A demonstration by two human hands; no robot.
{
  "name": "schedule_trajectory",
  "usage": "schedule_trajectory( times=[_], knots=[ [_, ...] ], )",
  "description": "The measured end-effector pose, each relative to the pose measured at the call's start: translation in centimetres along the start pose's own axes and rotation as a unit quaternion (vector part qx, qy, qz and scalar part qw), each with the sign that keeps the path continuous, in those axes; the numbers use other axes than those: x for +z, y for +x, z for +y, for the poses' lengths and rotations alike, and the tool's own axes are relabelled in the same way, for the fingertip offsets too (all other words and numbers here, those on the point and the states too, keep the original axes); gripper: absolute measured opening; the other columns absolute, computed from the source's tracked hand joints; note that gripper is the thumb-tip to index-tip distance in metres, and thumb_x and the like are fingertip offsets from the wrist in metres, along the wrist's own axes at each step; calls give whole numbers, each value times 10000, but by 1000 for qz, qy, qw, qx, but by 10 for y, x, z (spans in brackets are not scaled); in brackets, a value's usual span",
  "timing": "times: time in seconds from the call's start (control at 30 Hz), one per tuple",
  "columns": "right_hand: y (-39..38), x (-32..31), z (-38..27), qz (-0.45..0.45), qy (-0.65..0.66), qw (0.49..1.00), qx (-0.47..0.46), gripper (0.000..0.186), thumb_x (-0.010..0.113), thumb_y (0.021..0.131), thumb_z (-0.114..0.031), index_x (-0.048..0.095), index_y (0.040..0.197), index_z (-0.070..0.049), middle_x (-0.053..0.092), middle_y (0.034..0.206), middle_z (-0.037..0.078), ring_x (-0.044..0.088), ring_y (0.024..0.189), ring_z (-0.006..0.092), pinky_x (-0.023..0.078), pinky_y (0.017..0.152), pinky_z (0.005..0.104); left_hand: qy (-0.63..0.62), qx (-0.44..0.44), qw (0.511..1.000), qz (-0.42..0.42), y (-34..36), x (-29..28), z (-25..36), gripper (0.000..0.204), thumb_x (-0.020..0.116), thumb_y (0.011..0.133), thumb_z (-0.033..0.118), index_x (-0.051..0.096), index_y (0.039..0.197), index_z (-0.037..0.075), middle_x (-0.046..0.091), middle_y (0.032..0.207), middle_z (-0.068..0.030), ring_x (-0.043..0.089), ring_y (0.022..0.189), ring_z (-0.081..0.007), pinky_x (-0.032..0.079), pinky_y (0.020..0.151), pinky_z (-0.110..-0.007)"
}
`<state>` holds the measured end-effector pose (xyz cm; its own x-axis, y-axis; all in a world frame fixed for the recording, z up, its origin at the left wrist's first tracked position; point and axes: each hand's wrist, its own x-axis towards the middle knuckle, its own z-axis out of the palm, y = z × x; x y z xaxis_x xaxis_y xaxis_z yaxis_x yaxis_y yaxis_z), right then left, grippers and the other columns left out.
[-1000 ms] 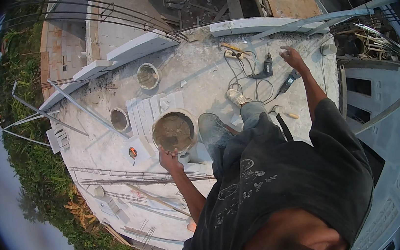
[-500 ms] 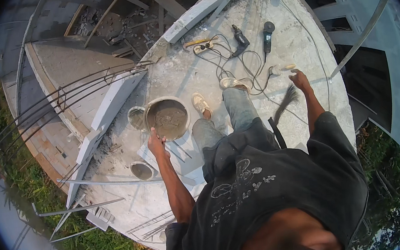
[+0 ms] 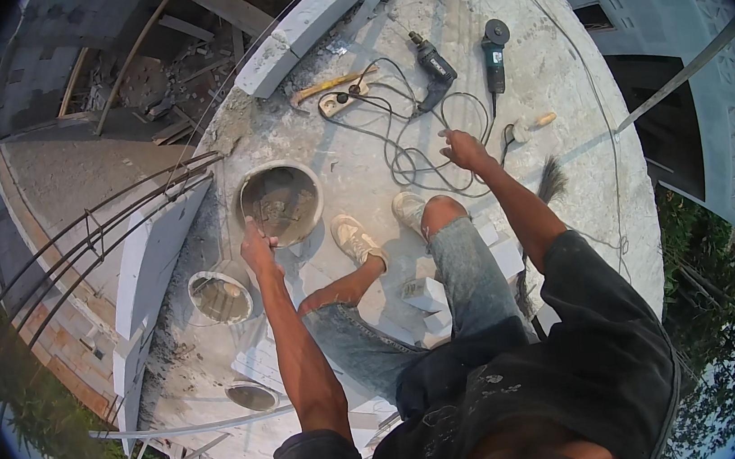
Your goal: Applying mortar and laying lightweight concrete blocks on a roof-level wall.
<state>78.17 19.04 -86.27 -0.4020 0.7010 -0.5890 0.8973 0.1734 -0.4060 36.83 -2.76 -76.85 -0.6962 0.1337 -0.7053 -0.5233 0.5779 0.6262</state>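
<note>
My left hand (image 3: 258,242) grips the near-left rim of a large bucket (image 3: 292,215) of wet grey mortar, standing upright by my left shoe. My right hand (image 3: 465,150) hangs empty, fingers loosely bent and apart, over looped black cables (image 3: 415,165). Just beyond it lie a dark drill (image 3: 435,68) and an angle grinder (image 3: 495,56). Left of these are a power strip (image 3: 337,102) and a yellow-handled tool (image 3: 333,84). A smaller bucket (image 3: 219,296) stands below-left of the large one. A wooden-handled tool (image 3: 534,127) and a broom (image 3: 550,180) lie to the right.
Pale blocks (image 3: 434,294) surround my legs. Long block pieces (image 3: 272,64) line the slab's edge, with curved rebar (image 3: 91,234) at left. A drop with debris (image 3: 152,91) lies beyond. Angled metal bars (image 3: 164,429) cross the lower left; another bucket (image 3: 251,397) sits there.
My view has turned and moved toward the power tools. My left hand and the large bucket have shifted farther forward. My right hand has swung inward over the cables.
</note>
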Motion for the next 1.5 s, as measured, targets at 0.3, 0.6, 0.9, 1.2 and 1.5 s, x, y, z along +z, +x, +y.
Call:
schedule_trajectory(
  times=[0.3, 0.6, 0.9, 1.2, 1.5],
  knots=[
    [183, 77, -36, 146, -50, 983, -97, 589, 646, 857, -262, 402, 1362, -86, 503, 1310, 155, 519, 1159, 384, 438, 955, 517, -114, 34, 993, 0, 91, 44, -37, 396, 530, 945, 435, 451, 693, 140, 359, 548, 18, 397, 460, -118, 547, 607, -329],
    [168, 139, -31, 80, 17, 992, -101, 271, 448, 980, -295, 520, 1048, -43, 658, 854, 217, 633, 853, 414, 469, 768, 518, -88, 32, 995, 29, 102, 13, -60, 395, 491, 959, 456, 436, 704, 159, 359, 538, 34, 400, 493, -107, 510, 642, -342],
    [-94, 33, 137, 211, 296, 924, 122, 268, 501, 977, -239, 603, 1089, -19, 451, 688, -16, 426, 589, 62, 362, 539, 237, -89, 83, 993, 12, 109, 27, -52, 392, 496, 957, 434, 426, 714, 134, 357, 559, 19, 364, 469, -117, 497, 589, -316],
    [-316, 31, 275, 393, 322, 774, 377, 351, 617, 912, -338, 645, 1057, -19, 438, 607, -36, 432, 546, 64, 385, 503, 253, -75, 88, 992, -40, 104, 41, -32, 382, 522, 957, 410, 423, 703, 142, 356, 574, 24, 336, 459, -116, 500, 613, -318],
    [-418, 49, 362, 447, 95, 622, 636, 340, 566, 906, -321, 657, 1130, -82, 672, 887, 134, 653, 778, 255, 511, 665, 388, -94, 98, 989, -57, 111, 30, -31, 360, 533, 959, 385, 439, 705, 148, 365, 569, 29, 345, 457, -107, 516, 619, -323]
  ],
)
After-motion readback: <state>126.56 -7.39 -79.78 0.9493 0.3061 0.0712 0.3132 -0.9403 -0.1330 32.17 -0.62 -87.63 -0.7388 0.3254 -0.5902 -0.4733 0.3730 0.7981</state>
